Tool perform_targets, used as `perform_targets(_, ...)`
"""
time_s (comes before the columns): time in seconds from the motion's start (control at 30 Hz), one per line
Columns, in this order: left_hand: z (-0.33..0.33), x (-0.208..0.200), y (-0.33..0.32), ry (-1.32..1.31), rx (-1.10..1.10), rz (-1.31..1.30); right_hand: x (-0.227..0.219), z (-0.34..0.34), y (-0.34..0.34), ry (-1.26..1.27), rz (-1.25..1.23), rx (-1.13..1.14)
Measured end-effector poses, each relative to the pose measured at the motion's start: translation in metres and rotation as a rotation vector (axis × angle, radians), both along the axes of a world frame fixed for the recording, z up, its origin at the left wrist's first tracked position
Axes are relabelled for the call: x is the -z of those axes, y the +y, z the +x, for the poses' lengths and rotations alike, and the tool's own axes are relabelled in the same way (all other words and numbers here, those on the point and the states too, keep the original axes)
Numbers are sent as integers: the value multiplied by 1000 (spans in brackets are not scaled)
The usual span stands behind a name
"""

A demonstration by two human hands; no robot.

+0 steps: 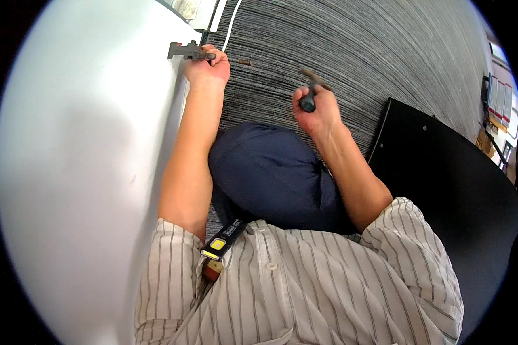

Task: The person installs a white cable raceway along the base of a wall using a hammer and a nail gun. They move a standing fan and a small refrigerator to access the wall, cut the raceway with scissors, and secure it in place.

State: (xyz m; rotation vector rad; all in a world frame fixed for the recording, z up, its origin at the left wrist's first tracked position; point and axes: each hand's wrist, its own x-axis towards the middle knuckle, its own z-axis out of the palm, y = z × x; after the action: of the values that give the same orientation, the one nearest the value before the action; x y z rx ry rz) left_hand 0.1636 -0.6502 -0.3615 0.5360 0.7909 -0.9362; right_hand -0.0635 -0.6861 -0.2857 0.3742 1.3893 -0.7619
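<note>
At the foot of the white wall, my left hand (209,68) is closed around a dark grey notched tool (191,53). Flat and shaped with jaws and steps, the tool lies across the wall's edge, its hooked end over the white surface. To the right, above the carpet, my right hand (322,109) grips a hammer (308,102) by its dark handle. The handle's butt faces me, and the brownish curved head beyond the fingers is partly blurred. The two hands are apart, and the hammer does not touch the grey tool.
My knee in dark blue trousers (267,167) rests on the grey striped carpet (276,34). A white cable (231,27) runs beside the wall (80,172). At right stands a black panel (437,190). A small work light (221,241) hangs at my shirt. Boxes (485,142) are at the far right.
</note>
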Motion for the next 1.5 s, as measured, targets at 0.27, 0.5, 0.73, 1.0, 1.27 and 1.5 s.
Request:
perform_targets(0.27,-2,-5,-2,-31,24,-25,-9,53,15,-463,93,-361)
perform_targets(0.5,0,-2,-6,-67,15,-27,-16,18,-2,207,-135,-52)
perform_targets(0.73,-7,-8,1,14,8,19,3,40,15,-289,76,-554)
perform_targets(1.0,-4,-4,4,-24,-9,17,-11,29,22,47,22,-363)
perform_targets(1.27,-3,-1,7,-31,-20,-16,-4,26,9,145,53,-114)
perform_targets(1.5,-10,-5,2,10,8,-29,13,37,20,-397,158,-505)
